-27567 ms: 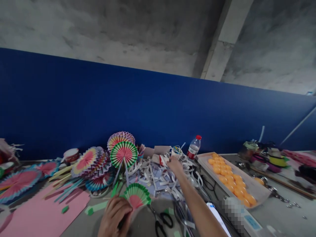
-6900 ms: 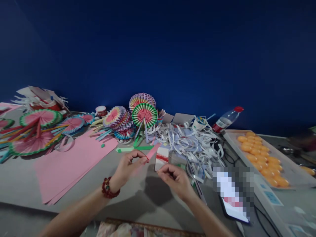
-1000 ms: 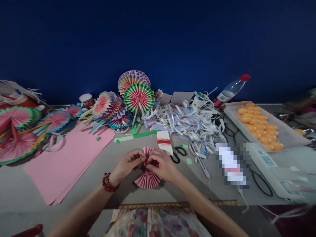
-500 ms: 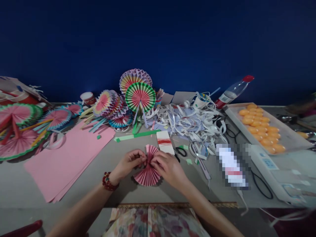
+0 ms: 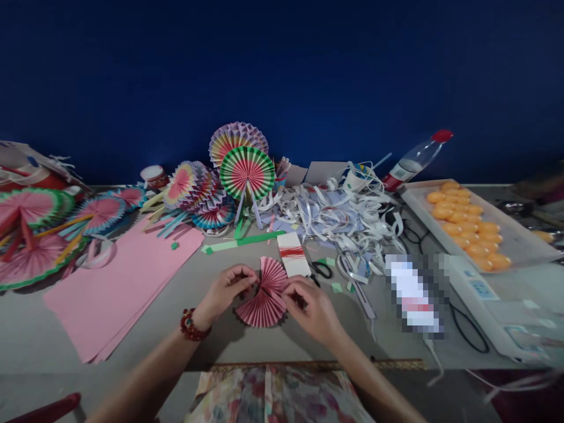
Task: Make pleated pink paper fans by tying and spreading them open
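A pink pleated paper fan (image 5: 263, 308), pinched in at its middle, lies on the table between my hands with its folds spread to the right. My left hand (image 5: 231, 289), a beaded bracelet at its wrist, is closed in a pinch just left of the fan's middle. At the fan's right edge, my right hand (image 5: 308, 305) pinches with thumb and forefinger. Whatever is between the fingertips of either hand is too fine to make out. Just beyond the right hand lies a white card wound with red thread (image 5: 292, 252).
Pink paper sheets (image 5: 127, 282) lie left. Finished paper fans (image 5: 247, 173) stand behind, beside a heap of white paper strips (image 5: 335, 211). Scissors (image 5: 322, 270) and a purple-handled tool (image 5: 363, 299) lie right of the card. A tray of orange egg-shaped pieces (image 5: 416, 202) and a bottle (image 5: 416, 158) are farther right.
My hands have drawn apart from the fan's middle, the right one moving right. The fan's folds have opened wider on the right side.
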`<state>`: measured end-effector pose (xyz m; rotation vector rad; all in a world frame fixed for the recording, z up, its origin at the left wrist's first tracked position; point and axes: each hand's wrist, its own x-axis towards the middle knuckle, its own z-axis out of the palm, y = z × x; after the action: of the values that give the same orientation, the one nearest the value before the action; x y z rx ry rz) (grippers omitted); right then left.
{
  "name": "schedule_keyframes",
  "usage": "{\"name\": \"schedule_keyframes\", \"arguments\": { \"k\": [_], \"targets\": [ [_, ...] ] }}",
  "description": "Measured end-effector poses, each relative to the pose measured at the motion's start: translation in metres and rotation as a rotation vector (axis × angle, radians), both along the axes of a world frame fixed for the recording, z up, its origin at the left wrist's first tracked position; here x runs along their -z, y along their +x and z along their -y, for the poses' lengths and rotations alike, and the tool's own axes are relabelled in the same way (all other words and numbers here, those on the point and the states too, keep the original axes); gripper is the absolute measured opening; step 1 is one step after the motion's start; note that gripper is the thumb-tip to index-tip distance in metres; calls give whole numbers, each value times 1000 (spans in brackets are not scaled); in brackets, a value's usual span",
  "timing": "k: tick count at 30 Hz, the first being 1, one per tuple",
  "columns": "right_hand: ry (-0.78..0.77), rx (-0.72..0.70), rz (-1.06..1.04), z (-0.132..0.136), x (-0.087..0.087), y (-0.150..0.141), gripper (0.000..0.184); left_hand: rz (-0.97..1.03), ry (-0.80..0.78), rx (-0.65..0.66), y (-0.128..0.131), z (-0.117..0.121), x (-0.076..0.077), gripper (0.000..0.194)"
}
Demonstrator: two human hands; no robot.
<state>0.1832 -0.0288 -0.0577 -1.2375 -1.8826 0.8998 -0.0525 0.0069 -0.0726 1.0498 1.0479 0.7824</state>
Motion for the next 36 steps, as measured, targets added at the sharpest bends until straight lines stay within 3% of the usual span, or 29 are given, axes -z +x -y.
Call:
{"name": "schedule_keyframes", "arguments": {
  "k": [4,9,12,19,23,28,36],
  "targets": [
    [-124,28,-227,3,6,-1,11,-16,15,-4,0,0,2,27],
    [-509,-89,-583,8,14,-9,22,-21,19,-7,0,-1,6,29],
    [-624,-117,-707,10,15,-13,27,-19,10,-11,-1,-1,9,29],
    [-543,-16,-589,5,18,-10,24,79,-8,-5,-1,1,0,23],
    [-396,31,-408,3,22,-9,23,217,-35,5,0,3,-6,20],
    [-197,30,-183,2,22,-11,17,144,-1,-43,4,5,-6,20],
    [-183,-8,-146,0,21,-6,17,72,18,-85,9,4,-6,25]
  ]
}}
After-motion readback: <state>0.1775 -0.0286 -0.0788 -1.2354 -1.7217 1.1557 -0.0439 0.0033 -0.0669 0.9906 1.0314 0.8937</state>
